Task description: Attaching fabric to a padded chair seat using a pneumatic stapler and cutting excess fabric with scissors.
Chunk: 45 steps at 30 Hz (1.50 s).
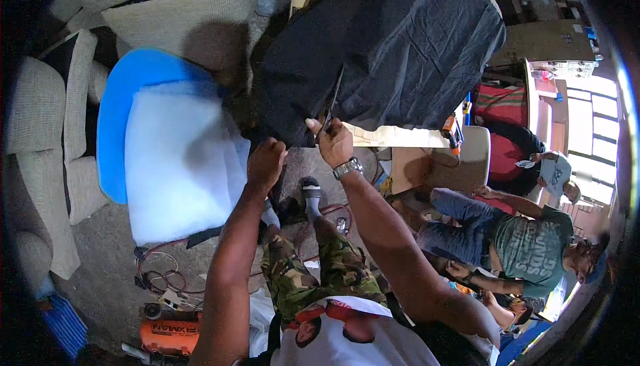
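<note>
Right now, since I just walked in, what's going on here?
The person's right hand holds scissors, with the blades against a large black fabric spread over a table. The left hand is closed on the fabric's near edge. Off to the left, white padding lies on a blue piece. Another person is on the right.

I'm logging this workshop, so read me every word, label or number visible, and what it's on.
I don't copy lettering, but it stands here:
Orange tank: large dark lettering, legible.
Green shirt, right side: pale block lettering, partly legible.
White shirt, bottom: print too blurred to read.
Brown box-like object: marks too small to read.
</note>
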Motion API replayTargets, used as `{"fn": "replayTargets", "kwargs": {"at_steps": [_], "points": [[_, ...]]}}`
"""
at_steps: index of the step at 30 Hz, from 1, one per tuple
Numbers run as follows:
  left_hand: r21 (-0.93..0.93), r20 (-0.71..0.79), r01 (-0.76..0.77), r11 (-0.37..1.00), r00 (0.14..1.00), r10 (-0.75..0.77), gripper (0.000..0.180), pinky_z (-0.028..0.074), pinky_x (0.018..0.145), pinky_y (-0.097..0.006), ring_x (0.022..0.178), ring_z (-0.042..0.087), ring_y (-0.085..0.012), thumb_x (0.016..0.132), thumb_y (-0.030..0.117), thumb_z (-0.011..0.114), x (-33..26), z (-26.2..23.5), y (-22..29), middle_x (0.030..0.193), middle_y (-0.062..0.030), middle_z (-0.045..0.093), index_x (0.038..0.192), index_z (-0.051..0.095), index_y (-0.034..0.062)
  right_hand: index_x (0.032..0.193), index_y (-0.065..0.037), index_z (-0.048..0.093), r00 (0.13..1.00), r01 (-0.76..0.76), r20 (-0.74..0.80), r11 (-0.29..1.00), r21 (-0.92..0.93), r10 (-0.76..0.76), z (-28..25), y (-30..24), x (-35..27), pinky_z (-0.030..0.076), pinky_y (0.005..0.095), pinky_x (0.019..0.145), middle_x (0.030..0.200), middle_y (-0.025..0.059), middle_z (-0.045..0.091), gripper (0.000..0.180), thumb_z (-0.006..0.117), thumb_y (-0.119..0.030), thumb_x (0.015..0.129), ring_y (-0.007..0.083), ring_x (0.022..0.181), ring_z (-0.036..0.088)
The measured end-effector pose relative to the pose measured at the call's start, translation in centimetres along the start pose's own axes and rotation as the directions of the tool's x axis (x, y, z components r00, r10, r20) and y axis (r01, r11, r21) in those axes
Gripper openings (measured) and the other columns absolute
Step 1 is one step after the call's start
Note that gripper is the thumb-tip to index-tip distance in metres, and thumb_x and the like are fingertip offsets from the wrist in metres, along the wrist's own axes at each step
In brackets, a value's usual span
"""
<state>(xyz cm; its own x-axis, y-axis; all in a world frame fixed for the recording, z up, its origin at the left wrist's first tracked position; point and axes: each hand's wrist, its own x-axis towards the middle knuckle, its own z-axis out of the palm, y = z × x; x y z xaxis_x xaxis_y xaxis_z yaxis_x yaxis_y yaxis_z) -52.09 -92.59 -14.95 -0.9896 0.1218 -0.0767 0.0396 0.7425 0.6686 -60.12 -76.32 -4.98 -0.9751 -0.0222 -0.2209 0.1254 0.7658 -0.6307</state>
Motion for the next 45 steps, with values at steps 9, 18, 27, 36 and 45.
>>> {"fn": "replayTargets", "kwargs": {"at_steps": [9, 18, 27, 36, 45], "points": [[-0.058, -0.002, 0.085, 0.995, 0.996, -0.085, 0.015, 0.048, 0.073, -0.049, 0.092, 0.057, -0.0359, 0.092, 0.024, 0.059, -1.0, -1.0, 2.1, 0.099, -0.0112, 0.055, 0.095, 0.056, 0.0095, 0.067, 0.002, 0.057, 0.991, -0.085, -0.11, 0.987, -0.137, 0.07, -4.1, -2.7, 3.8, 0.051, 0.0473, 0.066, 0.073, 0.0293, 0.062, 0.065, 0.069, -0.061, 0.077, 0.0459, 0.077, 0.063], [0.037, -0.073, 0.119, 0.992, 0.99, -0.117, 0.015, 0.049, 0.073, -0.046, 0.091, 0.058, -0.035, 0.086, 0.02, 0.065, -0.7, -4.2, 7.8, 0.094, -0.0112, 0.056, 0.09, 0.055, 0.0095, 0.079, 0.003, 0.062, 0.999, 0.041, 0.003, 0.999, 0.016, -0.041, -12.8, -6.5, 7.0, 0.052, 0.0463, 0.062, 0.07, 0.024, 0.064, 0.074, 0.059, -0.071, 0.079, 0.0416, 0.072, 0.066], [0.053, -0.249, 0.131, 0.99, 0.962, -0.114, 0.023, 0.046, 0.066, -0.046, 0.078, 0.056, -0.0367, 0.08, 0.009, 0.071, -2.1, -5.1, 12.3, 0.081, -0.0124, 0.052, 0.082, 0.048, 0.0081, 0.1, 0.004, 0.062, 0.983, -0.09, 0.155, 0.995, -0.035, 0.095, -22.5, -10.5, 5.6, 0.051, 0.0479, 0.081, 0.092, 0.0283, 0.067, 0.08, 0.057, -0.073, 0.078, 0.0444, 0.092, 0.064], [0.068, -0.132, 0.329, 0.942, 0.939, -0.319, 0.014, 0.048, 0.072, -0.049, 0.091, 0.058, -0.035, 0.089, 0.019, 0.064, -4.0, -5.9, 13.4, 0.093, -0.0113, 0.058, 0.091, 0.055, 0.009, 0.081, 0.002, 0.062, 0.996, 0.075, 0.057, 0.995, -0.062, -0.072, -24.8, -11.3, 5.1, 0.052, 0.0424, 0.064, 0.075, 0.0231, 0.067, 0.07, 0.062, -0.069, 0.078, 0.0368, 0.075, 0.068], [-0.099, -0.146, 0.338, 0.936, 0.925, -0.35, 0.015, 0.046, 0.066, -0.05, 0.083, 0.058, -0.0394, 0.09, 0.019, 0.06, -2.9, -7.1, 6.5, 0.084, -0.0169, 0.059, 0.087, 0.056, 0.0061, 0.087, 0.006, 0.061, 0.989, 0.002, -0.148, 0.995, -0.104, -0.017, -19.6, -15.5, 10.2, 0.054, 0.044, 0.068, 0.074, 0.0244, 0.067, 0.08, 0.062, -0.073, 0.074, 0.0396, 0.077, 0.067]]}}
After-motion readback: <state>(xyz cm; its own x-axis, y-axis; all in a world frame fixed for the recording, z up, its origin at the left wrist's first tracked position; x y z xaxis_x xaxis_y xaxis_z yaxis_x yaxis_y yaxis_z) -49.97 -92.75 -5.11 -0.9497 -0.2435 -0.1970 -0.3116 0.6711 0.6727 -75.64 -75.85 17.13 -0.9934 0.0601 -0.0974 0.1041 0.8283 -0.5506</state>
